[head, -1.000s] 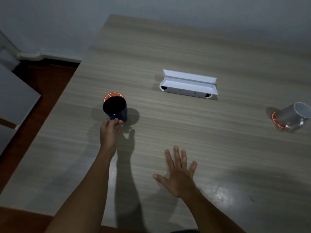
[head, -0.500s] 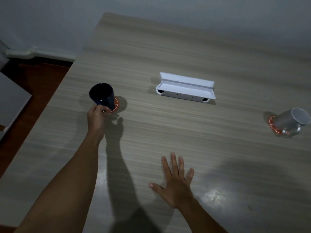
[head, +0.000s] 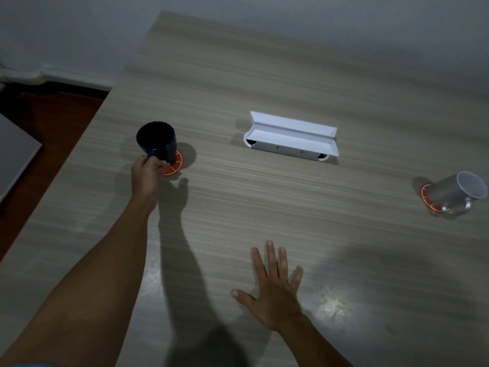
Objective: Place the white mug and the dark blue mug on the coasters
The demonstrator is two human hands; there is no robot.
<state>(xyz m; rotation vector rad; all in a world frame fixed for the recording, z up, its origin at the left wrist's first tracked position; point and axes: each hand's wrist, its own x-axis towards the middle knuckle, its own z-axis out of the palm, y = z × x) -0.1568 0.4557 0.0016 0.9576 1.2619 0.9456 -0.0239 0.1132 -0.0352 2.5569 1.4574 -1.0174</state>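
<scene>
Left hand (head: 145, 172) on dark blue mug (head: 157, 143)

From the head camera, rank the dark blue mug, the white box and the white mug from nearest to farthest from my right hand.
From the right hand, flat on the table:
1. White box, straight ahead, mid-table.
2. Dark blue mug, far left, held by the left hand.
3. White mug, far right, on a coaster.
Two and three are close; that order is uncertain.

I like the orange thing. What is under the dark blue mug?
An orange coaster with white lines lies under the dark blue mug. Only its near right part shows; the mug and the left hand on the handle cover the rest.
</scene>
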